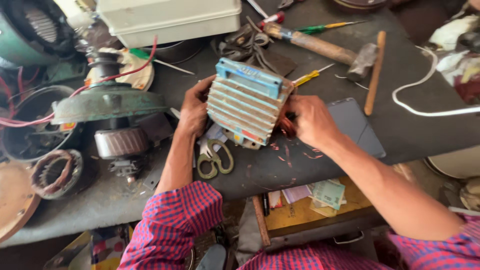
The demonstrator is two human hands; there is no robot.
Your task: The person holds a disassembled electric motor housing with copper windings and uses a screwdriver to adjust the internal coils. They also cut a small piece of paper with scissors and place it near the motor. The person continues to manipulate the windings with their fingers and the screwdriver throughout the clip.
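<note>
A light-blue ribbed motor housing (246, 104) stands on the dark workbench (400, 125) in the middle of the head view. My left hand (194, 106) grips its left side. On the right end, my right hand (311, 120) is closed where copper windings (287, 126) show. Green-handled scissors (215, 159) lie just below the housing, by my left wrist. Bits of copper wire (290, 156) are scattered on the bench under my right hand.
A hammer (325, 49), screwdrivers (325, 26) and a wooden stick (375, 72) lie behind the housing. A dark tablet (357, 127) sits at right. Green motor parts (107, 102), a rotor (120, 142) and a stator (55, 172) crowd the left. An open drawer (310, 207) holds papers.
</note>
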